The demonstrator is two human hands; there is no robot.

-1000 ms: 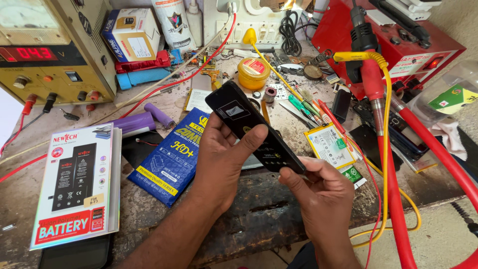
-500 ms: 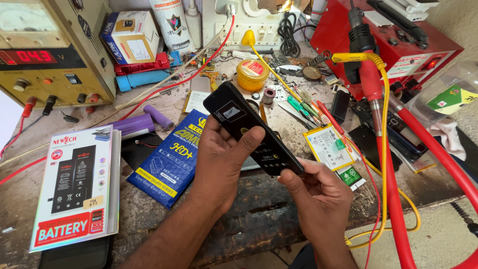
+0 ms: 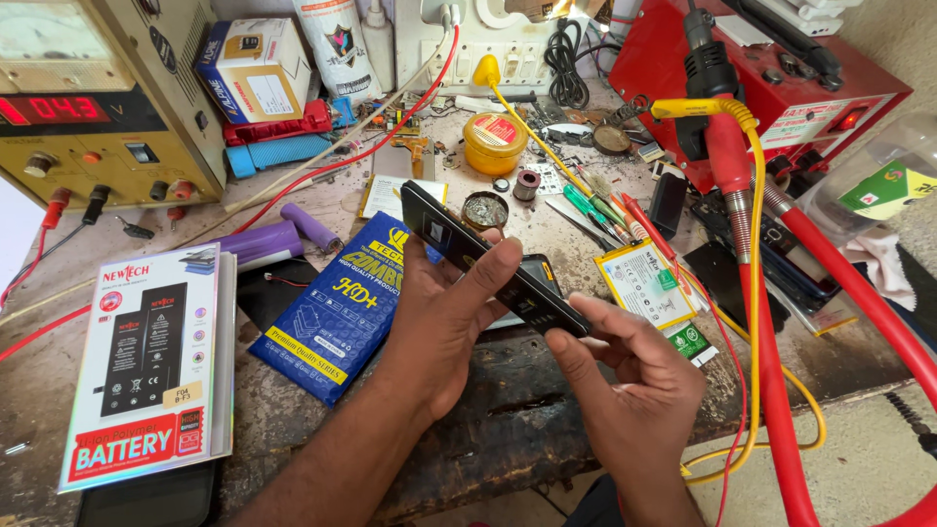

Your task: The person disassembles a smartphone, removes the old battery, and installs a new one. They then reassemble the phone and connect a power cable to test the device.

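A black smartphone (image 3: 459, 242) is held edge-up above the workbench, tilted from upper left down to lower right. My left hand (image 3: 444, 322) wraps its middle, thumb lying along the upper edge. My right hand (image 3: 634, 376) pinches the phone's lower right end with fingertips and thumb. Beneath the phone lie a blue flat package (image 3: 337, 312) and another dark device, partly hidden by my hands.
A white battery box (image 3: 146, 361) lies at front left. A yellow power supply with red display (image 3: 93, 102) stands at back left, a red soldering station (image 3: 781, 88) at back right. Red and yellow cables (image 3: 752, 293), a yellow tin (image 3: 496, 141), screwdrivers (image 3: 595, 207) and purple cylinders (image 3: 283, 234) clutter the bench.
The phone and both hands have stayed nearly the same. My view has shifted slightly, and the right fingers have closed a little tighter on the phone's lower end.
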